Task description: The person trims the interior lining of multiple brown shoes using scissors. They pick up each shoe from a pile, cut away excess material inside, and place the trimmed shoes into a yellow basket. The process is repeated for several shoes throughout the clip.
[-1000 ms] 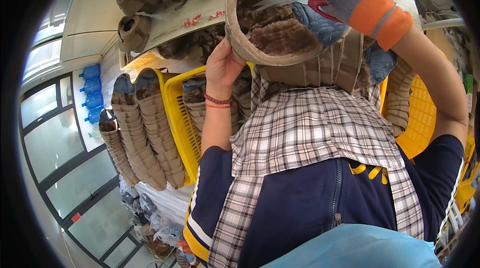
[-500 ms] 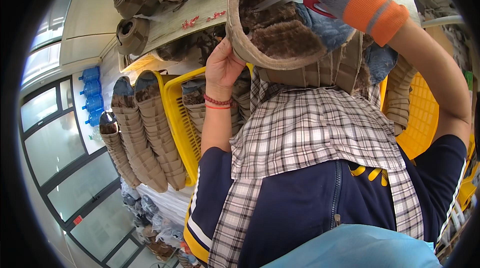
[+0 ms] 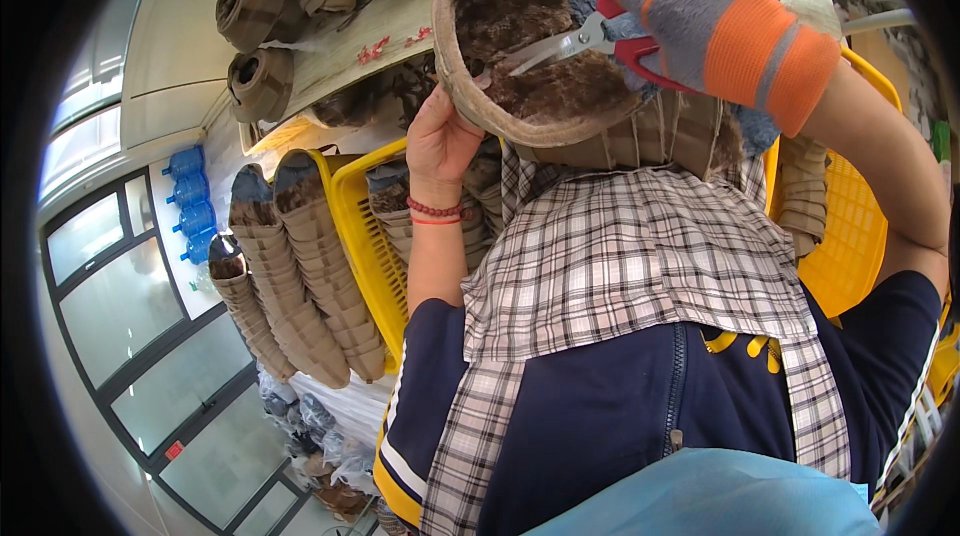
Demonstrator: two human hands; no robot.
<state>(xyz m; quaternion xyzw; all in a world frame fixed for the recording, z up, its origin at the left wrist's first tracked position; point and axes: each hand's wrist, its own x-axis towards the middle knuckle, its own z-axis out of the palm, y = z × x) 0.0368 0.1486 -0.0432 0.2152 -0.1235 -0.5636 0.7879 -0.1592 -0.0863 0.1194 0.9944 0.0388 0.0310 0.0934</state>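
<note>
My bare left hand pinches the left rim of a tan plush-lined piece, shaped like a shoe upper. Its inside is brown plush, with blue plush towards the right. My right hand, in a grey and orange knit glove, is closed round red-handled scissors. Their metal blades point left over the brown lining and look slightly parted; whether the tips touch the plush I cannot tell. Below the rim, more tan pieces lie against my checked apron.
Stacks of nested tan pieces stand at the left beside a yellow basket. Another yellow basket is at my right. Rolled tan pieces rest on the worktable, where red scraps lie. Blue bottles line the wall.
The plush-lined piece has shifted slightly left. My right hand has moved a little right and down, and the scissors' blades are lower over the lining and look more parted.
</note>
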